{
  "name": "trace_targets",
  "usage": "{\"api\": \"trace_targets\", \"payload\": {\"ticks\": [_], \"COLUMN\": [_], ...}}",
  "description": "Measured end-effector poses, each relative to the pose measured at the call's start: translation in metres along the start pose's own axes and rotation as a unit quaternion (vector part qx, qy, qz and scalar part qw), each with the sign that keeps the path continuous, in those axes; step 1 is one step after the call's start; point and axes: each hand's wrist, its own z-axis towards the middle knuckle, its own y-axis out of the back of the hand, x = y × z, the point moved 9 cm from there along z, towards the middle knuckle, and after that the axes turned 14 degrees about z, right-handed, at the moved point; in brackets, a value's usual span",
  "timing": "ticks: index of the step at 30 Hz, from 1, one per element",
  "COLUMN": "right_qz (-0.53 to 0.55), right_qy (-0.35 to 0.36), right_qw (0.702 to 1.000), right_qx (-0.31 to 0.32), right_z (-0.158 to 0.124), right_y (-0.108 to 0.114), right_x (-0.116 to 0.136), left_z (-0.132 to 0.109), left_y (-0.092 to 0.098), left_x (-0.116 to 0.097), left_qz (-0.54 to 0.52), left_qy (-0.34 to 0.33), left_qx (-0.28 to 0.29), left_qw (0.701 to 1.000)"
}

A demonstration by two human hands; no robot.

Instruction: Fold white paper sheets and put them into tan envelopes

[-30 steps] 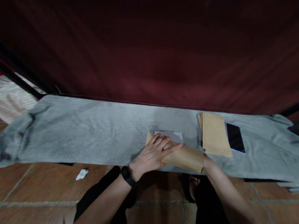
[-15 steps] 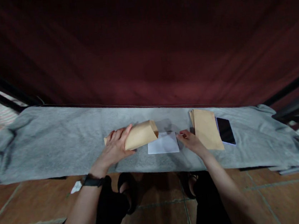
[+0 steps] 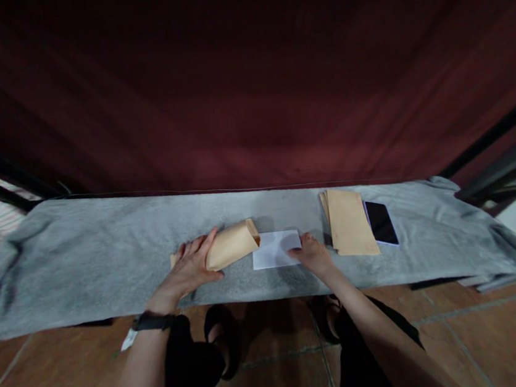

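A brown paper envelope [image 3: 231, 246] lies at a slant on a grey cloth, its mouth bowed open to the right. My left hand [image 3: 192, 267] grips its left part from above, with the thumb along the near edge and the fingers across the top. Just right of the mouth lies a folded white paper [image 3: 271, 250], its upper left corner close to the envelope's opening. My right hand [image 3: 312, 254] has hold of the paper's right edge, thumb on top; the fingertips' undersides are hidden.
Several brown envelopes [image 3: 352, 223] are stacked right of my right hand, with a dark-screened phone [image 3: 381, 223] beside them. The grey cloth [image 3: 106, 248] covers a long narrow surface. Behind it hangs a dark red curtain [image 3: 249, 114]. A white scrap [image 3: 128, 339] lies on the tiled floor.
My right hand has moved left from beside the paper onto its right edge. My left hand keeps its hold on the envelope. The whole view has shifted slightly.
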Motion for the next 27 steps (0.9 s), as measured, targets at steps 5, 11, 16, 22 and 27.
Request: {"api": "trace_targets", "payload": {"ticks": [5,11,16,22,27], "right_qz": [0.059,0.049,0.040,0.051,0.057], "right_qy": [0.003,0.040,0.028,0.030,0.059], "right_qw": [0.998,0.998,0.999,0.998,0.996], "right_qx": [0.000,-0.026,0.004,0.009,-0.026], "right_z": [0.004,-0.001,0.000,0.000,-0.001], "right_y": [-0.001,-0.009,-0.014,-0.013,-0.014], "right_x": [-0.004,0.005,0.009,0.015,0.022], "left_z": [0.000,0.000,0.000,0.000,-0.002], "left_y": [-0.001,-0.001,-0.001,0.003,0.000], "left_x": [0.001,0.001,0.000,-0.003,0.010], "left_qz": [0.002,0.001,0.003,0.005,0.001], "left_qy": [0.006,-0.003,-0.006,-0.023,0.011], "left_qx": [-0.002,-0.013,-0.016,-0.026,-0.017], "left_qw": [1.000,1.000,1.000,0.999,1.000]}}
